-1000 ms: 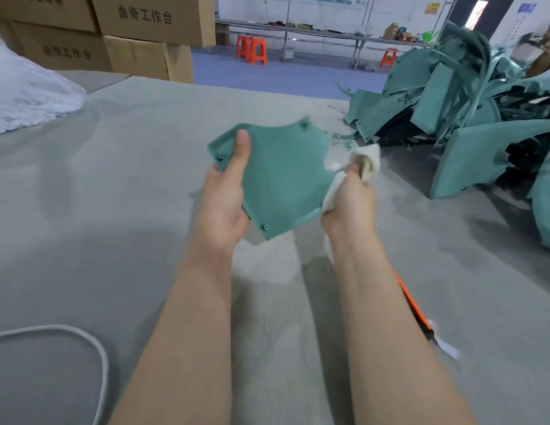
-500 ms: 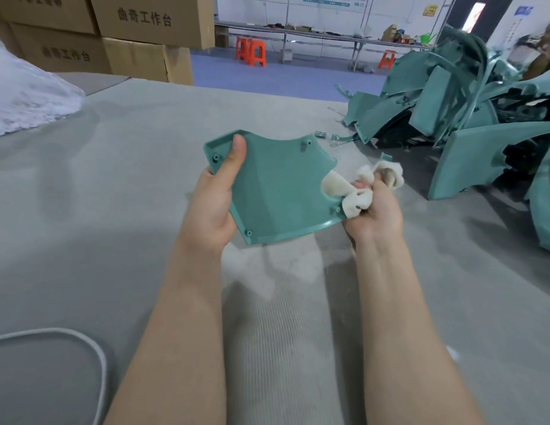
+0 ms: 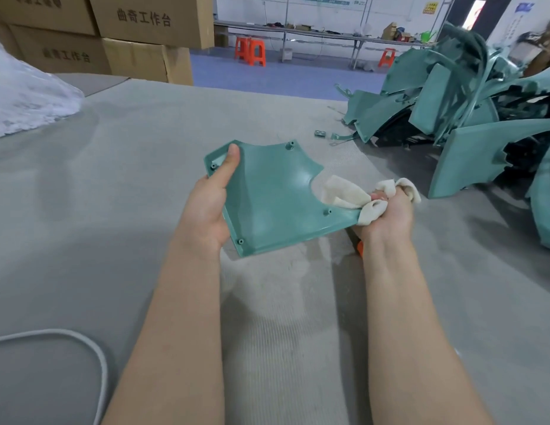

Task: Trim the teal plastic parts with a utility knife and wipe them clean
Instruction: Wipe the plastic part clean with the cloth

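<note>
A teal plastic panel (image 3: 267,194) with small screw bosses is held above the grey table, its hollow inner side facing me. My left hand (image 3: 211,207) grips its left edge, thumb lying along the inner face near the top corner. My right hand (image 3: 387,210) clutches a crumpled white cloth (image 3: 344,194) against the panel's right edge by the curved notch. An orange bit of the utility knife (image 3: 359,248) peeks out on the table under my right wrist; the rest is hidden.
A big heap of teal plastic parts (image 3: 470,111) fills the table's right side, with small teal offcuts (image 3: 332,134) lying before it. Cardboard boxes (image 3: 138,32) stand at the back left beside a white plastic bag (image 3: 25,96). A white cable (image 3: 92,357) loops at the near left.
The panel has been flipped from its smooth outer face to its hollow inner side and tilted flatter. My right hand with the cloth slid down to the panel's right edge.
</note>
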`<state>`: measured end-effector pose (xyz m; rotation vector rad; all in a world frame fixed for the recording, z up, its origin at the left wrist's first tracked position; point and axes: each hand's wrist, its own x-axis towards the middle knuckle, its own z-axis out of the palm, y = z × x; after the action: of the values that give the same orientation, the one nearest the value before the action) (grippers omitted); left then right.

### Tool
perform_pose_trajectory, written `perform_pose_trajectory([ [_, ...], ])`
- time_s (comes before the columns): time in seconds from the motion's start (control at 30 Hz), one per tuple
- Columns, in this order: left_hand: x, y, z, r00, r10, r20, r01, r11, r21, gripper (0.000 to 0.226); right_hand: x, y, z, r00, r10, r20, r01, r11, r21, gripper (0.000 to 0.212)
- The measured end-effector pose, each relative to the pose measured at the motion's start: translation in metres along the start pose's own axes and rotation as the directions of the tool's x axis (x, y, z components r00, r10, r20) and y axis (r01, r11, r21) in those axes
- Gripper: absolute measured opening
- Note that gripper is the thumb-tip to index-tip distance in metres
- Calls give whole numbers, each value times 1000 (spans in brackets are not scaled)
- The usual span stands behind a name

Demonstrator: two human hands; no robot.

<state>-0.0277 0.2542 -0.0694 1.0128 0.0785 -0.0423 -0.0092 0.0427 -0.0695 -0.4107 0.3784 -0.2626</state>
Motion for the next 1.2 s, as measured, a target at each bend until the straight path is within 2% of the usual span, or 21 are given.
perform_pose_trajectory([
  [0.07,1,1,-3,999,-37,27,36,999,9,40,1,-1,-3,999,42,-1,-42,999,-5,59],
  [0.13,2,0,-5,998,-48,27,48,999,-4,36,2,1,-5,998,56,25,-57,998,12,65],
  [0.27,3,-1,-5,999,-50,-11,50,998,-43,33,4,5,0,993,-107,-54,96,981,-171,38],
  [0.33,3,-1,-6,998,-55,-13,54,997,-49,33,4,4,0,991,-114,-73,102,983,-153,41],
  [0.4,4,-1,-7,998,-56,6,56,997,-51,34,4,5,-4,997,-59,-48,53,991,-121,52],
  [0.53,5,0,-8,996,-81,32,83,992,-94,36,6,3,-7,1000,9,22,-7,996,-86,35],
  [0.77,7,-1,-9,996,-86,-25,80,983,-166,30,3,9,1,999,-38,7,39,979,-199,35],
  [1.03,8,3,-16,997,-78,1,78,992,-104,34,7,6,-5,985,-152,-81,140,981,-135,35],
  [1.13,8,4,-16,998,-47,35,50,994,-92,44,5,5,-6,988,-124,-89,116,990,-83,29],
  [1.2,6,6,-15,999,-24,31,27,994,-103,42,3,5,-8,994,-64,-85,64,998,-1,27],
])
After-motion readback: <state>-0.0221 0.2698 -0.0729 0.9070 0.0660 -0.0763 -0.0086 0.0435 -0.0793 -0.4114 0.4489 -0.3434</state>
